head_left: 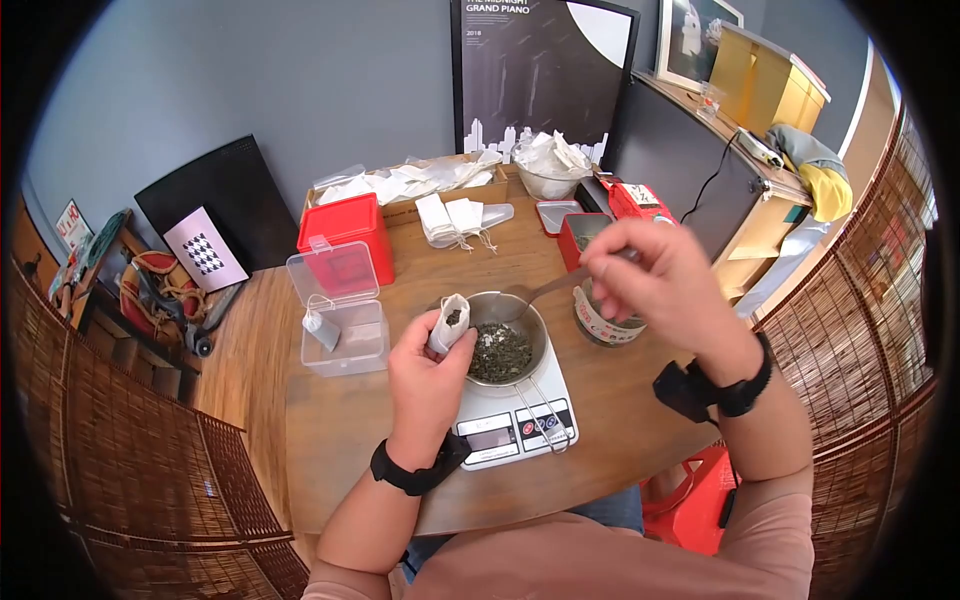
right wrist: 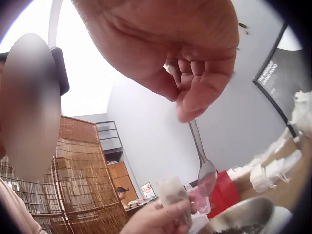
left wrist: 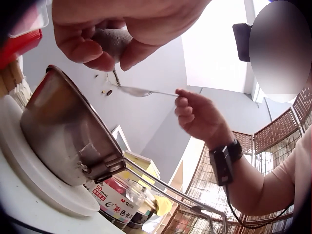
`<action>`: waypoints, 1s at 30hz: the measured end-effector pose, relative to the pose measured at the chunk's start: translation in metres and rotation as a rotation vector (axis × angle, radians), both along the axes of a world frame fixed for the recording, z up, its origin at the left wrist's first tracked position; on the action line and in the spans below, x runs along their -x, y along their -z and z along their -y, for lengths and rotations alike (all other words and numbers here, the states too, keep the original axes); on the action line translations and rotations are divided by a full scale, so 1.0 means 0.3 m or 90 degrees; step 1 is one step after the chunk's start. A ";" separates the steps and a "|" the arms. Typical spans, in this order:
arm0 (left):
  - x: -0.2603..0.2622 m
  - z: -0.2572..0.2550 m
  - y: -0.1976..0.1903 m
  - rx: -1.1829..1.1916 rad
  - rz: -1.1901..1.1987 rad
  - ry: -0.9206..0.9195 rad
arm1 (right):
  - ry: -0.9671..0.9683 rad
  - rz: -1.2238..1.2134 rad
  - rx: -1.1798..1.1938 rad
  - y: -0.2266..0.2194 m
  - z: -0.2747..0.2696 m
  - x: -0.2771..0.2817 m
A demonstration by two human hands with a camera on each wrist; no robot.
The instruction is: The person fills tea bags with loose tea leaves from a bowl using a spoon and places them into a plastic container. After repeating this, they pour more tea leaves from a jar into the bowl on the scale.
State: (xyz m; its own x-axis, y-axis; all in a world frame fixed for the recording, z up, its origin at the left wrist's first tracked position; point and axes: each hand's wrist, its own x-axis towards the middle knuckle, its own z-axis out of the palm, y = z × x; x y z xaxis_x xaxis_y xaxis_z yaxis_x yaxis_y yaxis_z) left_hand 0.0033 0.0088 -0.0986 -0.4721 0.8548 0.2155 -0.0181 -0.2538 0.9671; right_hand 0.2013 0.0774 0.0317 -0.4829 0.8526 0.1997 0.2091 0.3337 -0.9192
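Observation:
My left hand [head_left: 425,375] grips a small white pouch [head_left: 450,322], its mouth open upward with dark leaf bits inside, at the left rim of a metal pan [head_left: 541,352]. Dried dark leaves and some white bits lie in the pan, which stands on a white scale [head_left: 486,442]. Between thumb and fingers, my right hand [head_left: 655,285] pinches a metal spoon [right wrist: 207,176] by its handle; its bowl is over the pan's far side. In the left wrist view, bits hang in the air by the spoon [left wrist: 139,91].
Left of the pan stands an open clear box [head_left: 345,345] holding a filled pouch, with a red box [head_left: 372,235] behind. Flat white pouches [head_left: 450,218] lie farther back. A round container [head_left: 610,330] and a red tin [head_left: 572,245] stand to the right.

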 end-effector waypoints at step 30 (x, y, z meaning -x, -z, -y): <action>-0.019 0.007 0.025 -0.022 -0.100 -0.060 | -0.088 0.121 -0.496 0.162 0.086 0.187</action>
